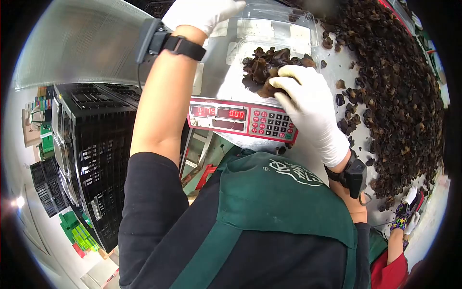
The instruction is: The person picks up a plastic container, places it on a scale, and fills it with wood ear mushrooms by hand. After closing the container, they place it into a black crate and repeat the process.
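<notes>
Dark fungus pieces [264,65] on the scale [245,119]
The right hand [312,96] bends its fingers against them, clamped or not I cannot tell; left hand [204,15]: fingers unclear; pieces seem light, soft, perhaps slippery; best cupped underneath.

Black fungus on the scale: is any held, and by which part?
The right hand touches the black fungus along its lower right edge; whether it grips a piece cannot be told.

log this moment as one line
right hand: gloved, fingers at dark frilly pile | left hand: gloved, near clear container | scale: display lit red | larger heap: spread at right
</notes>
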Demonstrator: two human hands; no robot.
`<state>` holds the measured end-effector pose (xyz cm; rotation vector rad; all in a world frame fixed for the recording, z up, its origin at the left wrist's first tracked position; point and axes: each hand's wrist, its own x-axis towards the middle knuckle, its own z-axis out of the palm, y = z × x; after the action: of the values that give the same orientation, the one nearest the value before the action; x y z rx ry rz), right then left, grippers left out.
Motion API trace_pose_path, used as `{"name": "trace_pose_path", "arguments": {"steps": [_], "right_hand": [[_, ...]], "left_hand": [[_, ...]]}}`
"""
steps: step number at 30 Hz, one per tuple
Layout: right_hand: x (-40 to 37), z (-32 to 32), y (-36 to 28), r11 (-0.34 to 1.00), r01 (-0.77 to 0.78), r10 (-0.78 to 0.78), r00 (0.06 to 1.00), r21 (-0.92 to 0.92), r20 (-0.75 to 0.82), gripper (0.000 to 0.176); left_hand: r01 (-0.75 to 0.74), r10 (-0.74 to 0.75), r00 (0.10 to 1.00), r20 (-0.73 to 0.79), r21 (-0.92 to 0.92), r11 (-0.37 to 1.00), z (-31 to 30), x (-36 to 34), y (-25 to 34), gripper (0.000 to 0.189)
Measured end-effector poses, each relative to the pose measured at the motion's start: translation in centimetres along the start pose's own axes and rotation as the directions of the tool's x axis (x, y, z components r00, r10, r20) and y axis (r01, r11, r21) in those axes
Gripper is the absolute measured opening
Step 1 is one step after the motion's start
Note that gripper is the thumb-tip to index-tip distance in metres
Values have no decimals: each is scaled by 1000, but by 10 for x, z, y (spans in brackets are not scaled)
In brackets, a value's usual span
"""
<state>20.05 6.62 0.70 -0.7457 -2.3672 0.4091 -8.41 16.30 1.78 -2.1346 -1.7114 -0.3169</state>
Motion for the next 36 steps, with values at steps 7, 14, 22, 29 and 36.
{"name": "trace_pose_path", "arguments": {"steps": [7, 14, 22, 29, 36], "right_hand": [[-19, 11, 20, 987, -163, 163, 985, 12, -63, 14], [-28, 6, 24, 984, -103, 133, 967, 147, -216, 15], [-79, -25, 20, 790, -475, 599, 734, 388, -322, 14], [-81, -8, -5, 923, -290, 344, 917, 252, -203, 21], [-56, 28, -24, 993, -65, 72, 995, -94, 74, 59]], "left_hand": [[349, -385, 921, 65, -576, 739, 22, 0, 32, 59], [91, -111, 994, 17, -702, 706, -83, -96, 83, 58], [264, -184, 964, 190, -711, 652, -75, -145, 106, 41], [203, -207, 975, 78, -686, 699, -74, -141, 104, 37], [197, -148, 980, 131, -667, 719, -76, -144, 110, 34]]}}
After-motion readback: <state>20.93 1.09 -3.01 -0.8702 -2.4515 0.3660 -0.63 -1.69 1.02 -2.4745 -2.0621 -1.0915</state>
